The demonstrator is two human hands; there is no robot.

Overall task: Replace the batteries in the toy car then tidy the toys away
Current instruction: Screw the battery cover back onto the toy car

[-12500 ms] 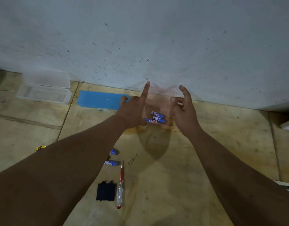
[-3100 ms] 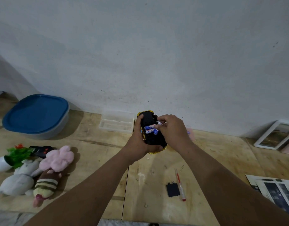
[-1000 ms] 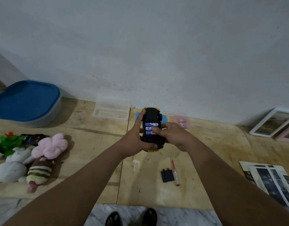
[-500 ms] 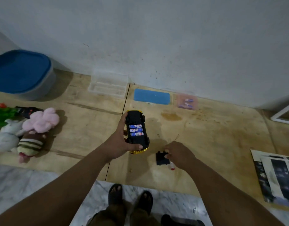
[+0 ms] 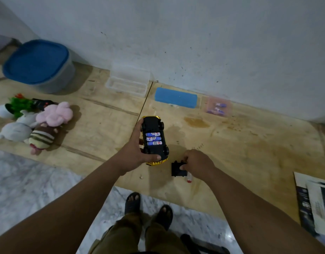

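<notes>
My left hand (image 5: 138,153) grips the upturned toy car (image 5: 154,140); my right hand (image 5: 197,162) pinches the battery cover (image 5: 177,170) lying just right of it.

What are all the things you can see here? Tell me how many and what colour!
toy car: one, black and yellow, upside down in the left hand
batteries: three, blue and white, in the car's open bay
battery cover: one, black, on the wooden floor
screwdriver: one, red-tipped, mostly hidden beside the cover
soft toys: several, pink, white, striped, at left
tub: one, grey with blue lid, far left
clear box: one, by the wall
blue lid: one, by the wall
pink box: one, holding batteries
left hand: grips the car
right hand: pinches the cover
</notes>
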